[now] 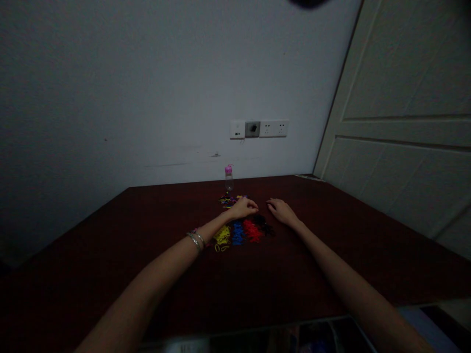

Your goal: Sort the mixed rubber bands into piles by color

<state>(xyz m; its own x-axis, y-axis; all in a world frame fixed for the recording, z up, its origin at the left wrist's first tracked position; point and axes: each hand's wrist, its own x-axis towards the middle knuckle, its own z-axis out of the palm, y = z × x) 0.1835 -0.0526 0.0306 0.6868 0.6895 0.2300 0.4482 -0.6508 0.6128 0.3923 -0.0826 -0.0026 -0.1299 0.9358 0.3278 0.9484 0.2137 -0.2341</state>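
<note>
My left hand (244, 208) reaches over the sorted bands, its fingers pinched together near the black ones; whatever is in them is too small to tell. Below that hand lie small rubber bands grouped by colour: yellow bands (222, 236), blue bands (238, 233), red bands (252, 231) and black bands (265, 226). A mixed-colour heap of bands (225, 200) sits just behind my left hand, partly hidden by it. To the right of the black bands, my right hand (281, 212) rests on the table with its fingers stretched out and nothing visible in them.
Behind the mixed heap stands a clear bottle with a pink cap (228, 178). The dark red table (235, 284) meets a pale wall carrying a row of sockets (259, 129). A panelled door (401, 113) is at the right. Dim objects lie along the near edge.
</note>
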